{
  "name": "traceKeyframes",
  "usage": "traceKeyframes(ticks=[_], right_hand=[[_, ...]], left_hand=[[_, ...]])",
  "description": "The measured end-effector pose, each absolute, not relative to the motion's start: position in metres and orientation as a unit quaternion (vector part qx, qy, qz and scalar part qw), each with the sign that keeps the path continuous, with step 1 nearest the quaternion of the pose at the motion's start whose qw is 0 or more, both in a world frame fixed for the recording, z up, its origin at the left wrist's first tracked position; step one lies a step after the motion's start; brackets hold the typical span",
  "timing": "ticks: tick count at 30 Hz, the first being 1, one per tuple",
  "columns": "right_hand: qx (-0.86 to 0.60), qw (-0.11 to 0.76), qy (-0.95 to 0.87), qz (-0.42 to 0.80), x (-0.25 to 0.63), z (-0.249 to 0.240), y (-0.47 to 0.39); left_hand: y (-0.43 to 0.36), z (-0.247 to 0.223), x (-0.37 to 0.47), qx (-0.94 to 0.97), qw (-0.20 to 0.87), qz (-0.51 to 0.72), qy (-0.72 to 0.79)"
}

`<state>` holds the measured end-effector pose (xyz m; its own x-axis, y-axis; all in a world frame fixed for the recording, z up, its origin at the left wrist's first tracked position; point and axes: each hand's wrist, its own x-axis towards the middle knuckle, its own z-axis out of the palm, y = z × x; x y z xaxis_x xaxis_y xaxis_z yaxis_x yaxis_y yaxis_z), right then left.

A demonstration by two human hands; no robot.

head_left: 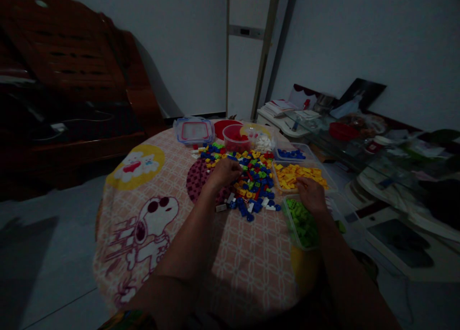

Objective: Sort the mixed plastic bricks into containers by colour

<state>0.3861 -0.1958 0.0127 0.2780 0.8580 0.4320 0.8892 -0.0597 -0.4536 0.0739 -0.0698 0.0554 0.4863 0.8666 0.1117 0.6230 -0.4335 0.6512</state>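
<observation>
My left hand [227, 171] is over the left side of a mixed pile of toy building bricks [257, 176] in blue, yellow, green, red and white. Its fingers are curled together, and whatever they hold is too dark and small to make out. Above the near edge of a clear box of yellow bricks [287, 174] is my right hand [312, 194], fingertips pinched; I cannot see what is between them. Just below that hand stands a box of green bricks [300, 219], partly covered by my wrist. A smaller box of blue bricks [290, 154] sits behind the yellow ones.
At the table's back are a round tub with red bricks [237, 137], a container of white bricks [264, 143] and a blue-rimmed clear box [194, 131]. A patterned cloth [244, 267] covers the round table. A cluttered glass-topped stand [323, 138] is to the right, a wooden bench [79, 71] left.
</observation>
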Motion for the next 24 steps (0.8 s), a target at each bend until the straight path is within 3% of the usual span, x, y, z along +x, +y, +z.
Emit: traceKeyframes(ticks=[5, 11, 19, 24], right_hand=[[-0.738, 0.324, -0.592, -0.018, 0.384, 0.017, -0.196], [-0.735, 0.315, -0.6, -0.01, 0.384, 0.019, -0.197], [-0.735, 0.327, -0.594, -0.014, 0.385, 0.015, -0.196], [-0.736, 0.325, -0.593, -0.016, 0.386, 0.014, -0.196]], left_hand=[[-0.075, 0.054, 0.077, 0.828, 0.297, 0.108, 0.462], [-0.081, 0.051, 0.083, 0.831, 0.272, 0.108, 0.473], [-0.071, 0.04, 0.081, 0.779, 0.392, 0.21, 0.442], [-0.077, 0.034, 0.111, 0.645, 0.553, 0.334, 0.407]])
